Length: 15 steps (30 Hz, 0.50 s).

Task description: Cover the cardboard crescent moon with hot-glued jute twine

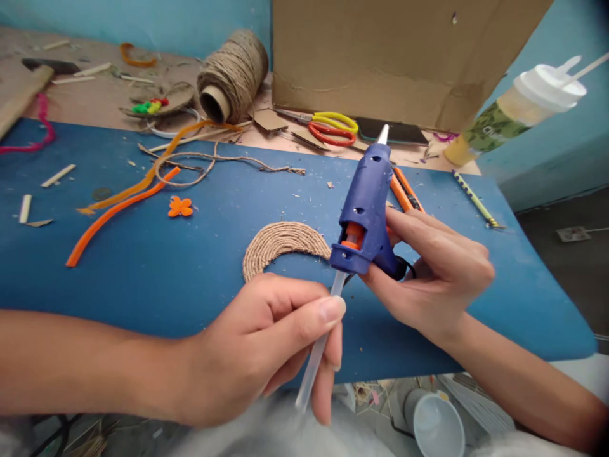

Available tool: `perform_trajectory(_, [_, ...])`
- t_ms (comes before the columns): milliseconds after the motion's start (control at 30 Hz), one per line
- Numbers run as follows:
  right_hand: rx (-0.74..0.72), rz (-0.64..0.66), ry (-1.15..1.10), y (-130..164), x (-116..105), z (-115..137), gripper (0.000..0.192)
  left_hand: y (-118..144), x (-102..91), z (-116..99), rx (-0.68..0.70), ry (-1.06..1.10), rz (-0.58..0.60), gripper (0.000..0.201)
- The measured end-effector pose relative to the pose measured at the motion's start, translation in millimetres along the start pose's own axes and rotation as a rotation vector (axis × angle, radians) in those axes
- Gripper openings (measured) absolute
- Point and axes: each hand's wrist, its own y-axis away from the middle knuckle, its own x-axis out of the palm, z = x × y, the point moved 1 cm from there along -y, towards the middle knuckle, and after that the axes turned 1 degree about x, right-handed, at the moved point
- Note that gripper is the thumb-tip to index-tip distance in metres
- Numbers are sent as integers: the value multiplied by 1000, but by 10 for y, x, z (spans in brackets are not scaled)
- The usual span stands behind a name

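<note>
Pinched between left hand fingers, a clear glue stick lines up with the glue gun rear, which the right hand grips steady over the blue mat's near edge.

The glue gun sits in the right hand near the front of the surface, and the glue stick, pinched in the left hand, enters its rear from below. Just left of the gun a twine arc lies on the surface, with pipe cleaners and loose twine farther left and behind. At the back stand a twine spool and, to its right, a box with scissors before it; a cup lies at far right, a cutter right behind the gun.
</note>
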Motion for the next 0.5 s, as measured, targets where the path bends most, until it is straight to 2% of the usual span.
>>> perform_trajectory(367, [-59,-33,47,25,39,-55,47,-27,-41,-34,33,-64,-36,65])
perform_trajectory(500, [-52,-6,73,-22,6,-50,45,-32,-41,-95,5,-85,19,62])
